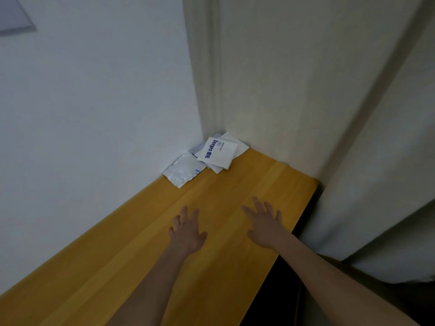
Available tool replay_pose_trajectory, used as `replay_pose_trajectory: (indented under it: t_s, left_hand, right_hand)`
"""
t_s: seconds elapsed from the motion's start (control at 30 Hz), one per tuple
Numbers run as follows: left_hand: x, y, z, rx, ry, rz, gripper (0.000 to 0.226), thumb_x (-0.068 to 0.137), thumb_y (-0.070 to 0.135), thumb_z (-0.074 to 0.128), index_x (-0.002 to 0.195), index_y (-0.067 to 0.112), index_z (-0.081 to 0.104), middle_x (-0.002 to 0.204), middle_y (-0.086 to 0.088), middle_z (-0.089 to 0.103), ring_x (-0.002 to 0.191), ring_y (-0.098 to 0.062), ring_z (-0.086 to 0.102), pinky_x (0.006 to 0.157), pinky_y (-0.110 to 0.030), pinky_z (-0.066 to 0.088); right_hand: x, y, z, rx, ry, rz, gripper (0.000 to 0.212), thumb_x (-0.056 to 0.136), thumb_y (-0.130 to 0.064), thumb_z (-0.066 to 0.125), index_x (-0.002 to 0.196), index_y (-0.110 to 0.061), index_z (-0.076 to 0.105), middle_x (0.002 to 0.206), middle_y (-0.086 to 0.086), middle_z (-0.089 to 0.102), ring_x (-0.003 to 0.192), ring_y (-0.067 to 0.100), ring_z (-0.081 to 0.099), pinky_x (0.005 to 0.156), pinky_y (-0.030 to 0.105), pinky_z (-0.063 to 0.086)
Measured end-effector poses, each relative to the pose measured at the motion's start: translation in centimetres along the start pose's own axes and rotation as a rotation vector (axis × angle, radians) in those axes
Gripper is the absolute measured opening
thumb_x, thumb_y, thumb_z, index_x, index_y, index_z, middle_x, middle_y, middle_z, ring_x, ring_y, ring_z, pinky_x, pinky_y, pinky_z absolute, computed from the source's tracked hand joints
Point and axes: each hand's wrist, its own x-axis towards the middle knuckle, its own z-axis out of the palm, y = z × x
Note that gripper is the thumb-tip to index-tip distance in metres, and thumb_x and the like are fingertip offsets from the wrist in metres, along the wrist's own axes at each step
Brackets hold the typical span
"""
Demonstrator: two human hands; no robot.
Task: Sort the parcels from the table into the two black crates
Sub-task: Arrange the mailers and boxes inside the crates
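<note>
A small heap of parcels lies in the far corner of the yellow wooden table. On top is a white square parcel with blue lettering. A crinkled silvery-white bag lies to its left against the wall, and further white and grey parcels show underneath. My left hand and my right hand hover over the tabletop short of the heap, fingers spread, holding nothing. No black crate is in view.
A white wall runs along the table's left side. A cream curtain hangs behind the corner and along the table's right edge. Dark space drops below that right edge.
</note>
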Motion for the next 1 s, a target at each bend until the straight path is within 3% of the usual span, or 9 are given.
replay_pose_trajectory:
  t_s: [0.43,0.7,0.83,1.0]
  left_hand:
    - [11.1,2.5,-0.3,-0.118,-0.025,-0.066,0.076,0.097,0.038,0.054,0.155,0.030,0.005,0.162,-0.006,-0.014,0.148,-0.034,0.003,0.116,-0.052,0.022]
    - [21.3,4.6,1.8,-0.223,-0.125,-0.259,0.077,0.097,0.036,0.054,0.156,0.026,0.006,0.163,-0.008,-0.006,0.148,-0.034,0.014,0.115,-0.050,0.026]
    - [25.2,5.1,3.0,-0.316,-0.140,-0.317,0.074,0.097,0.034,0.054,0.156,0.021,0.011,0.163,-0.011,0.005,0.147,-0.030,0.020,0.114,-0.047,0.030]
    - [26.2,3.6,4.8,-0.208,-0.268,-0.405,0.071,0.096,0.035,0.054,0.155,0.026,0.016,0.164,-0.007,0.003,0.149,-0.032,0.013,0.117,-0.054,0.021]
  right_hand:
    - [12.6,2.5,-5.3,-0.062,-0.048,-0.065,0.069,0.099,-0.026,0.051,0.156,-0.033,0.013,0.163,0.007,-0.016,0.150,0.034,-0.011,0.118,0.060,0.003]
    - [27.0,4.8,-4.9,-0.003,-0.149,-0.195,0.074,0.100,-0.033,0.050,0.156,-0.035,0.001,0.163,0.006,-0.016,0.150,0.034,-0.006,0.120,0.055,0.005]
    - [33.4,6.3,-4.5,-0.033,-0.128,-0.241,0.093,0.094,-0.033,0.062,0.154,-0.039,-0.008,0.164,-0.001,-0.018,0.150,0.037,0.003,0.120,0.053,0.016]
    - [39.7,5.5,-4.7,-0.030,-0.055,-0.276,0.090,0.096,-0.034,0.058,0.153,-0.040,-0.010,0.162,-0.001,-0.022,0.150,0.035,-0.005,0.121,0.053,0.016]
